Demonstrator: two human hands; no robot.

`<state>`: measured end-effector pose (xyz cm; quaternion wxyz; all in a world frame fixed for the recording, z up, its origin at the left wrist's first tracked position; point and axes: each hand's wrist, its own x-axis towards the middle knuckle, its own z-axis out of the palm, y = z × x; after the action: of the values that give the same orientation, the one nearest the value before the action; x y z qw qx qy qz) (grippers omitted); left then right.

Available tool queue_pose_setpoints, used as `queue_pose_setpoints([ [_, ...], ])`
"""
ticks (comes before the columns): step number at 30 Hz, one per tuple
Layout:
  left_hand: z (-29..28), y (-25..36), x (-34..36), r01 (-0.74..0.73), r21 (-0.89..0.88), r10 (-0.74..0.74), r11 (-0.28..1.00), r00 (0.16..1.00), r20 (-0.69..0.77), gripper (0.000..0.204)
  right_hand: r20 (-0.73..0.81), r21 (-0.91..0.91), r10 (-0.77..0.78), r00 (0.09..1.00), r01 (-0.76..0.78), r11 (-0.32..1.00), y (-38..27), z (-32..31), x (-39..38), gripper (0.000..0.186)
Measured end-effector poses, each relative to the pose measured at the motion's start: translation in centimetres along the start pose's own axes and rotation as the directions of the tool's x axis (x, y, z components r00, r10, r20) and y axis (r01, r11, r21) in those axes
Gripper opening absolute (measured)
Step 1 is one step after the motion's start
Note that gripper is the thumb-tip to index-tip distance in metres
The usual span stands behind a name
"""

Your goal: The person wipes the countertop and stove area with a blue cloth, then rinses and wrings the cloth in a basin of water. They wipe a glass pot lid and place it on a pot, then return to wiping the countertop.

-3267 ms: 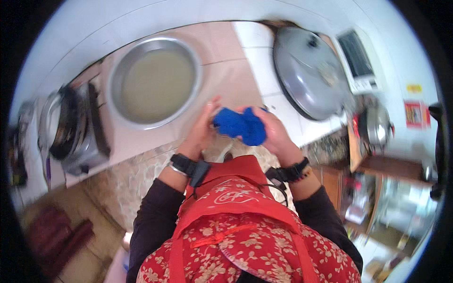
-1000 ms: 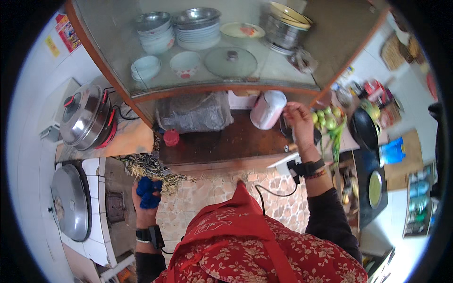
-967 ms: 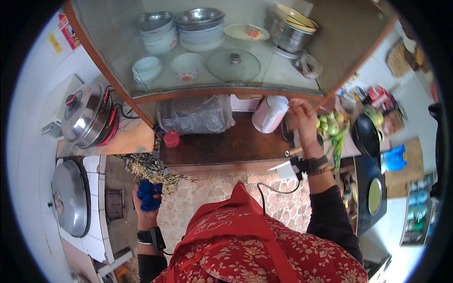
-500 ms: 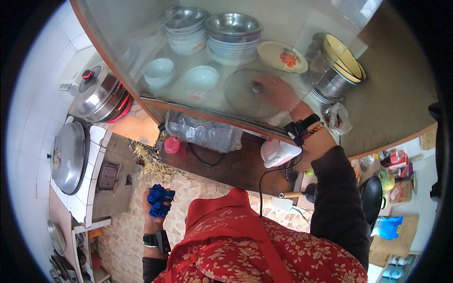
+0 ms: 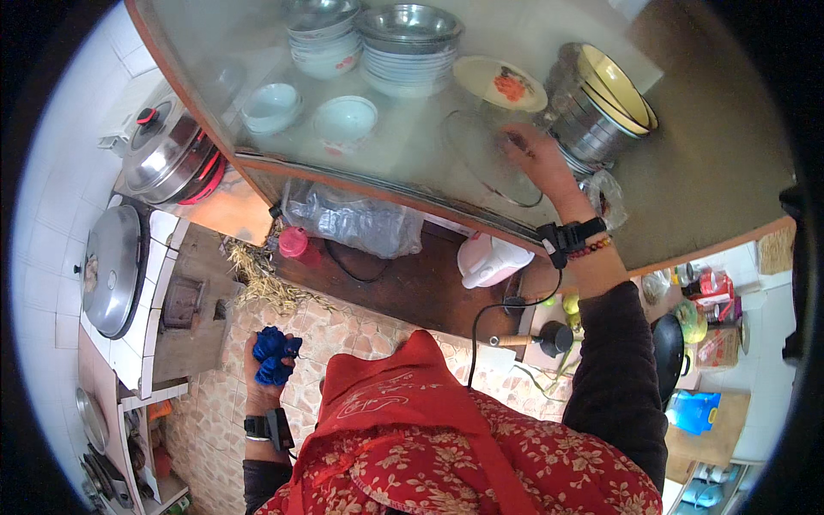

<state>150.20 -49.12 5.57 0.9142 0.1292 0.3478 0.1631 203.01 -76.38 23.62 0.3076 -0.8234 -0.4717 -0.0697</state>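
My left hand hangs low at the left, closed round a bunched blue cloth. My right hand is up inside the glass-fronted cabinet, its fingers bent at the middle of a glass lid, apparently on the knob, which they hide; the lid looks tilted. Around it on the shelf are an oval floral plate, stacked steel and white bowls, small white bowls, stacked yellow and steel basins and a crumpled clear bag.
Below the cabinet are a white kettle, a pink container, a plastic-wrapped bundle and a wooden-handled pan. A steel cooker and lidded wok stove stand left, straw beside them; a black wok is right.
My right hand has risen from beside the kettle into the cabinet onto the glass lid, which has shifted and tilted. My left hand still grips the blue cloth. The view has turned toward the cabinet.
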Motion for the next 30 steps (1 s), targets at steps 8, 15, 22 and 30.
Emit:
queue_pose_setpoints([
  [8,-0.8,-0.8,-1.2,0.069,0.103,-0.069,0.992,0.998,-0.005,0.042,-0.152,0.342,0.3,0.942,-0.234,0.91,0.9,-4.4,-7.8,0.028],
  [15,-4.4,-0.4,-4.9,0.07,0.159,-0.07,0.985,0.998,-0.008,0.044,-0.233,0.742,0.471,0.851,-0.157,0.652,-7.1,-5.4,-16.8,0.04],
  [22,-13.2,3.1,-14.5,-0.124,0.139,0.115,0.983,0.991,0.072,0.054,0.14,0.984,0.394,0.908,-0.082,-0.161,-22.1,4.3,-19.8,0.032],
  [30,-29.0,6.6,-35.4,-0.508,-0.079,0.478,0.858,0.845,-0.241,0.048,0.409,0.649,-0.129,0.903,-0.189,0.737,-46.2,25.4,-16.8,0.036],
])
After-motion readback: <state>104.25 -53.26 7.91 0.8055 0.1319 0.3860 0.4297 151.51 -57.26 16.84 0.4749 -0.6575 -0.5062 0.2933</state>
